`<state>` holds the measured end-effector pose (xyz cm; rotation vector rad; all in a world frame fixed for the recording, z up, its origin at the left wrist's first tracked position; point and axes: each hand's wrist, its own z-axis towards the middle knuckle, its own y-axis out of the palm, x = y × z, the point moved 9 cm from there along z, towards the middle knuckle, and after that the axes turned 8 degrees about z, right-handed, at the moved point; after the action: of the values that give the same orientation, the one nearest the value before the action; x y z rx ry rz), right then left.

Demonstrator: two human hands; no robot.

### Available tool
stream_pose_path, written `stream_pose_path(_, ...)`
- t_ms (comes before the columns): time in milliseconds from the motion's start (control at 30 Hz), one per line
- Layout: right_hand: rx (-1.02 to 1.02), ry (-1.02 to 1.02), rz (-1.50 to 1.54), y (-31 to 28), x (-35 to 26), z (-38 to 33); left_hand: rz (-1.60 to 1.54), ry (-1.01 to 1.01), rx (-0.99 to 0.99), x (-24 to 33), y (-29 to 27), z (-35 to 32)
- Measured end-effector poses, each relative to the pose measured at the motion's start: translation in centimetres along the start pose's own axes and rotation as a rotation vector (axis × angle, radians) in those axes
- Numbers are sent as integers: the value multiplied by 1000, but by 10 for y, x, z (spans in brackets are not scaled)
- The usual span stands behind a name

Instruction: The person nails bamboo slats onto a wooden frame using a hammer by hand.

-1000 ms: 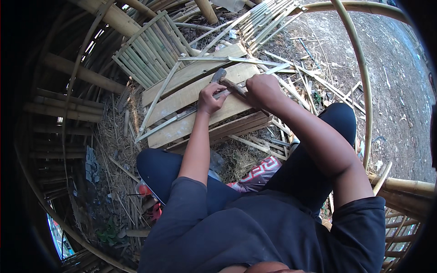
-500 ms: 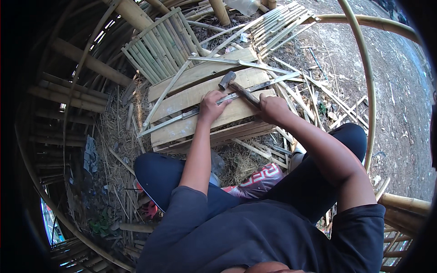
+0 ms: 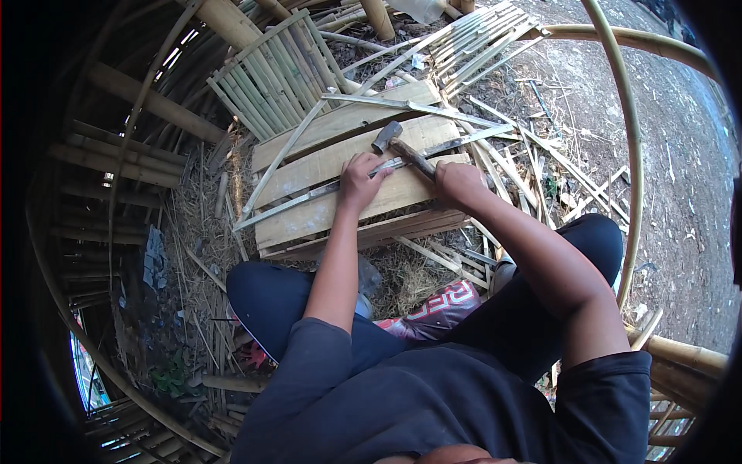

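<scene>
My right hand (image 3: pixel 457 184) is wrapped round the wooden handle of a hammer (image 3: pixel 416 159). The hammer's metal head is over the planks, just beyond my left hand (image 3: pixel 359 182). The fingers of that left hand are closed on a thin bamboo strip (image 3: pixel 297 203) lying across a low wooden crate (image 3: pixel 309 220). Whether a nail is between the fingertips is too small to tell. More strips join this one at the corners, forming an angular frame (image 3: pixel 282 158) on top of the planks.
A slatted bamboo panel (image 3: pixel 274 77) leans beyond the crate, and another bundle of slats (image 3: pixel 483 42) lies at the far right. Loose strips (image 3: pixel 572 174) and straw litter the ground. A curved bamboo pole (image 3: pixel 627 139) arches on the right. A printed bag (image 3: pixel 437 309) lies between my legs.
My right hand has shifted slightly left along with its forearm. The hammer head stays near the strip, and my left hand has hardly moved.
</scene>
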<state>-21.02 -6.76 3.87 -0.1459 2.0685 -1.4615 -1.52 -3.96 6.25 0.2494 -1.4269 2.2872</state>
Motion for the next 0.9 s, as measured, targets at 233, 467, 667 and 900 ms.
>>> stream_pose_path(233, -98, 47, -16, 7, 1, 7, -106, -41, 73, -6, -2, 0)
stream_pose_path(467, -65, 66, -19, 5, 2, 4, -119, -28, 55, -9, 1, -1)
stream_pose_path(667, -112, 115, 61, 10, 6, 7, -43, -20, 47, -2, -2, -1)
stream_pose_path(900, -78, 33, 180, 15, 0, 9, 59, -37, 69, 5, -5, -3)
